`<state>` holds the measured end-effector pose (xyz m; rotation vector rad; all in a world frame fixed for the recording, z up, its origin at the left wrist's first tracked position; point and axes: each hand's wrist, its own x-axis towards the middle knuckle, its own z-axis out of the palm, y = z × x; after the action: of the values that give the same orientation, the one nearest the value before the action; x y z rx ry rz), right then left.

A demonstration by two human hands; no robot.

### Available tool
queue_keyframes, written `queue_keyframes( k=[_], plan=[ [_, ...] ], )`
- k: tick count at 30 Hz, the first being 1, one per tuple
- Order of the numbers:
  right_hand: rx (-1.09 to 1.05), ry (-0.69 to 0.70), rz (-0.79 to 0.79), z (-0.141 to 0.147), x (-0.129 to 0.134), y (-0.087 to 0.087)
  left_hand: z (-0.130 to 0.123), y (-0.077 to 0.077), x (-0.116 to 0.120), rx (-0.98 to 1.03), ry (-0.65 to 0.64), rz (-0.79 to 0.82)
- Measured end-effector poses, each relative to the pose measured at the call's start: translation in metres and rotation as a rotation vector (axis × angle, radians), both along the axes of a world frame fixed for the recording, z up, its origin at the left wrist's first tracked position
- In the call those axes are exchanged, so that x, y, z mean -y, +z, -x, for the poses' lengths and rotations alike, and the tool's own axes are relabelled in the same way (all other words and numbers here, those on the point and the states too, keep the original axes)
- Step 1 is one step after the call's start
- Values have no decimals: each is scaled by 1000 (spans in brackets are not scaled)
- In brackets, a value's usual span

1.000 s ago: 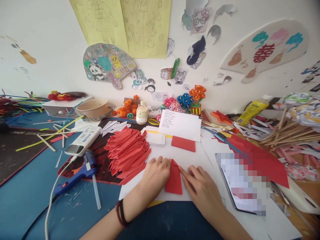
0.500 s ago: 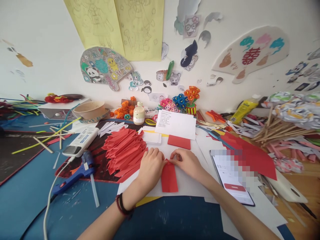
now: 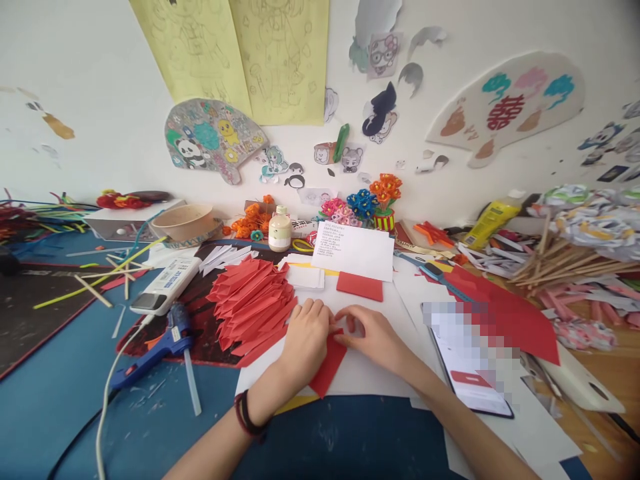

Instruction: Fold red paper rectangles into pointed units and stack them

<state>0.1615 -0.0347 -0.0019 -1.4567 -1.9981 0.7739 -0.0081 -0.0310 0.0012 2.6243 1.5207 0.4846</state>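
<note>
A small red paper strip (image 3: pixel 327 370) lies slanted on white sheets, its lower end pointing down and to the left. My left hand (image 3: pixel 307 337) is closed on its upper part, fingers curled, with a dark band on the wrist. Thumb and forefinger of my right hand (image 3: pixel 373 337) are bent toward each other at the strip's upper right corner, touching it; the exact grip is partly hidden. To the left is a heap of folded red paper pieces (image 3: pixel 253 303). A flat red paper stack (image 3: pixel 360 287) rests beyond my hands, just below a handwritten white card (image 3: pixel 354 250).
A blue glue gun (image 3: pixel 155 357) and a white device with a cable (image 3: pixel 167 285) lie at left. On the right are a phone (image 3: pixel 470 363), larger red sheets (image 3: pixel 520 317) and wooden sticks (image 3: pixel 565 257). A cream bottle (image 3: pixel 280 230) and craft flowers (image 3: pixel 363 203) stand along the wall.
The red strip has turned from nearly straight to slanted, its lower end swinging left. My right thumb has moved down slightly along the strip's top, and the view has shifted a little.
</note>
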Motion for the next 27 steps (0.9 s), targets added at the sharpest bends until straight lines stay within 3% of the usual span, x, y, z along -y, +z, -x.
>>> queue_keyframes(
  k=[2, 5, 11, 14, 18, 20, 24, 27],
  plan=[
    [-82, 35, 39, 1, 1, -1, 2, 6, -1, 77, -6, 5],
    [-226, -43, 131, -1, 1, -2, 9, 15, -2, 236, 37, -6],
    [-609, -202, 288, -15, 2, 3, 22, 22, 4, 331, 292, -155],
    [-700, -199, 317, -17, 6, 7, 20, 19, 6, 420, 299, -43],
    [-620, -2, 398, -15, 12, 12, 16, 18, 2, 653, 186, 162],
    [-515, 73, 380, -14, 12, 14, 17, 18, -2, 675, 121, 225],
    [-336, -51, 146, -10, 8, 8, 18, 14, -7, 459, -18, 284],
    [-248, -67, 66, -7, 7, 0, 14, 8, -6, 296, -18, 234]
  ],
)
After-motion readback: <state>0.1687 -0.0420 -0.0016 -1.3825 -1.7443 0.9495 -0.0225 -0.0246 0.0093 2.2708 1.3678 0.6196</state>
